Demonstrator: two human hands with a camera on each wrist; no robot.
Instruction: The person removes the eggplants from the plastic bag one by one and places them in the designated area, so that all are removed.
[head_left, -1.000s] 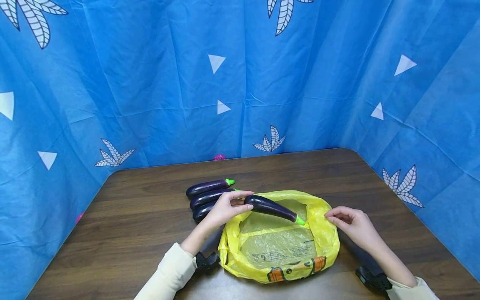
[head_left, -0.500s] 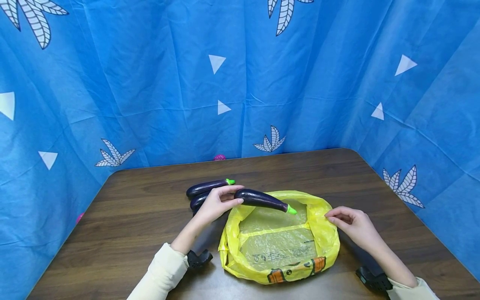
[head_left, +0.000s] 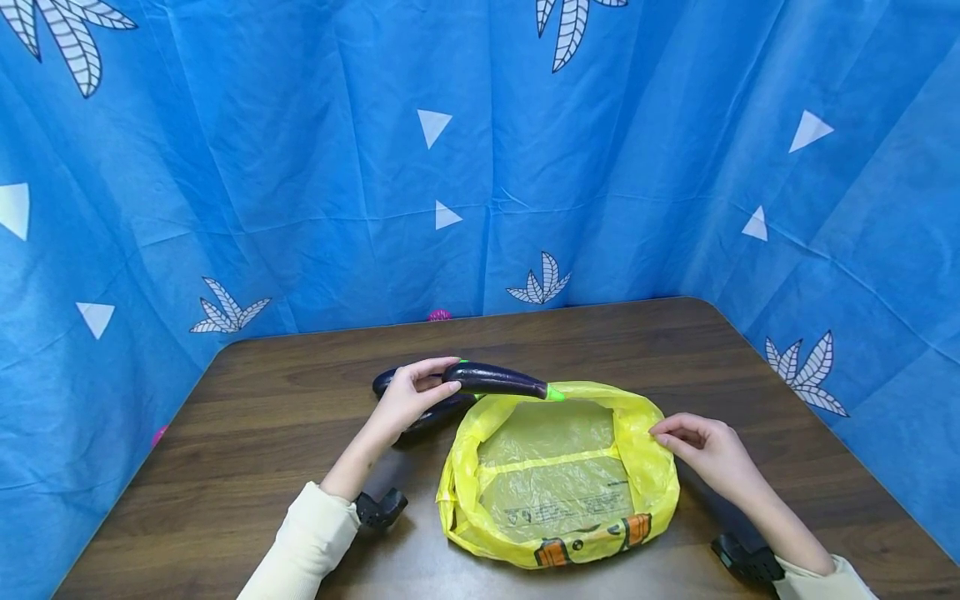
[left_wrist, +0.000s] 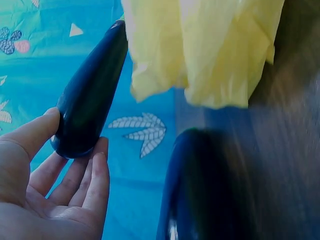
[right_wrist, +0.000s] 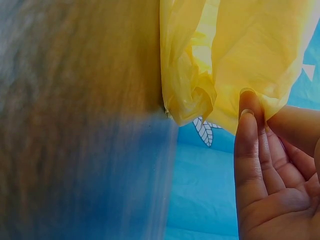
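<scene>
In the head view my left hand [head_left: 403,398] grips a dark purple eggplant [head_left: 498,380] by its thick end, thumb on one side and fingers on the other. Its green stem points right, overlapping the far rim of a yellow plastic bag [head_left: 468,475]. The left wrist view shows the held eggplant [left_wrist: 90,95] raised at a slant. My right hand [head_left: 708,454] pinches the bag's right rim between thumb and fingers; the right wrist view has the bag's film [right_wrist: 250,50] between them. More eggplants [head_left: 438,414] lie behind and beneath the left hand, partly hidden.
The bag stands wide open on a brown wooden table [head_left: 285,417], its translucent floor showing printed text. A blue patterned curtain [head_left: 360,167] hangs behind and beside the table. Dark wrist devices [head_left: 381,508] sit on both wrists.
My left hand has carried the eggplant leftward and away from me, from over the bag's opening to its far left rim, above the other eggplants. The right hand and bag have stayed put.
</scene>
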